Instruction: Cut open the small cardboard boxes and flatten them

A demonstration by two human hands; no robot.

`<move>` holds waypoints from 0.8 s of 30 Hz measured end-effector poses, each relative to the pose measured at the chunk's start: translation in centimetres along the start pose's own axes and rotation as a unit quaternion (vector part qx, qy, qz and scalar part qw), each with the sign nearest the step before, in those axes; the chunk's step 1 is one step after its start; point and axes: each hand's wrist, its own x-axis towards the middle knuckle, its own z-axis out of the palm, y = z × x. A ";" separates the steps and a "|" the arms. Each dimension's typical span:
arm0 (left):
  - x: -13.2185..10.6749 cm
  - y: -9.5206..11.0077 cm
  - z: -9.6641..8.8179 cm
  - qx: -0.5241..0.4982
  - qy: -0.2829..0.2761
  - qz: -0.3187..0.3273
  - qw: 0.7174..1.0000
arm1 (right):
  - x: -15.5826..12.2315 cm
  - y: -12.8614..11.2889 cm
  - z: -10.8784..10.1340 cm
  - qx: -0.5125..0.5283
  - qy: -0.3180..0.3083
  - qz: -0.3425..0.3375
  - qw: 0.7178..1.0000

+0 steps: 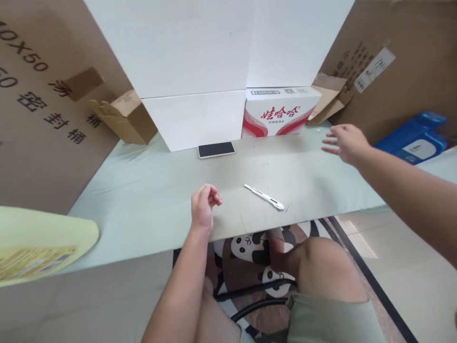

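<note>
My left hand (203,206) rests on the near edge of a pale green board (150,200), fingers loosely curled into a pinch; I cannot make out anything in it. My right hand (345,142) hovers above the board's far right side with fingers stretched out and nothing in it. A white utility knife (264,196) lies flat on the board between the two hands, nearer the left hand. A phone (216,149) lies screen-up farther back against a white box (194,119).
A red-and-white printed carton (280,112) stands at the back beside the white box. Large brown cardboard sheets (46,109) rise on both sides. A yellow packet (35,247) sits at near left, a blue plastic item (414,138) at right. My knees are below the board.
</note>
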 end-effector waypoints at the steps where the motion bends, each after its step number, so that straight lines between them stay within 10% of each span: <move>1: -0.1 0.3 -0.4 -0.007 0.001 -0.002 1.000 | -1.3 0.6 0.7 -0.012 -0.022 -0.004 1.000; 7: -0.6 1.9 -1.9 -0.106 0.043 -0.008 0.993 | -9.3 0.6 7.9 -0.096 -0.203 -0.072 0.972; 15: -0.1 3.3 -4.5 -0.175 0.102 0.009 0.979 | -19.6 -1.9 26.7 -0.250 -0.410 -0.299 0.825; 19: 0.2 4.1 -6.2 -0.195 0.130 0.005 0.972 | -22.8 -3.9 36.5 -0.284 -0.427 -0.398 0.761; 24: 1.1 5.0 -8.4 -0.204 0.135 0.003 0.969 | -24.2 -8.0 47.0 -0.293 -0.370 -0.473 0.744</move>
